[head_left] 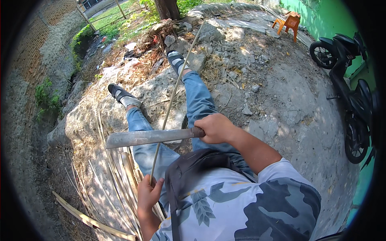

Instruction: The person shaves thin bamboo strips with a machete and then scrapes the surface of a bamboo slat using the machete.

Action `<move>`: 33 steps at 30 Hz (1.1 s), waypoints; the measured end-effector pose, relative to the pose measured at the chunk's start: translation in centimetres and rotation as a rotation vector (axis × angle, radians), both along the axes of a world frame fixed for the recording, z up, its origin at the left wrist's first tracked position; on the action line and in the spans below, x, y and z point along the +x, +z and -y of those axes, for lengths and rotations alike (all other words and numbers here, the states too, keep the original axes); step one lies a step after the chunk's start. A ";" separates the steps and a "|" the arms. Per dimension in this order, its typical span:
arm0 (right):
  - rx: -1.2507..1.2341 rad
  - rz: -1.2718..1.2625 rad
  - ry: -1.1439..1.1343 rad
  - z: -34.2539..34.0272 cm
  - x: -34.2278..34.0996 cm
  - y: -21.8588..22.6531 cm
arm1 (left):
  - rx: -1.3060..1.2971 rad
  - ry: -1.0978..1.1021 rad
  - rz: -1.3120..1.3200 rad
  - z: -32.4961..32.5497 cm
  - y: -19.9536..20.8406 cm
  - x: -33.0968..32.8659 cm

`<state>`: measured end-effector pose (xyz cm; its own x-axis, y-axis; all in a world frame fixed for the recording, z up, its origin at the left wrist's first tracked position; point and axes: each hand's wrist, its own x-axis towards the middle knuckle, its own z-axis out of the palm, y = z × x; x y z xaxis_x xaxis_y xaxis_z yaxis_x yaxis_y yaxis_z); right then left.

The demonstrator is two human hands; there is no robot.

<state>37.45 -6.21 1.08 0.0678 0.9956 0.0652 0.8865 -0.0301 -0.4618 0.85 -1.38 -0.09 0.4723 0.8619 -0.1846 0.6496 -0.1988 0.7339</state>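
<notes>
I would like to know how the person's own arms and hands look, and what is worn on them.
The right hand and left hand wear no gloves, and no watch shows. Both forearms are bare. The right sleeve is short, with a pale hem and dark grey-blue camouflage patches; the left sleeve barely shows.

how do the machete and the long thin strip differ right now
The broad, grey-bladed machete with a brown handle is wider and shorter than the long, thin tan strip. The machete points leftward; the strip slants forward. The right hand grips the machete, the left hand the strip. Both are held and cross in this view.
</notes>
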 end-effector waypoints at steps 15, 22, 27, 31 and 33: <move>0.076 0.011 -0.079 0.6 1.4 -0.8 | 0.007 0.008 -0.027 -0.3 0.0 -1.6; 0.075 0.116 0.240 0.7 -2.4 -0.6 | -0.013 -0.038 0.052 0.0 0.3 1.0; 0.175 0.082 0.032 -0.1 2.2 0.0 | -0.015 0.018 -0.040 -0.2 0.1 -3.1; 0.179 0.064 -0.123 0.3 3.3 -0.5 | -0.034 0.000 -0.047 0.5 -0.9 -4.3; 0.177 0.035 -0.101 0.6 2.0 -1.1 | -0.040 0.014 -0.023 0.3 -0.8 -3.5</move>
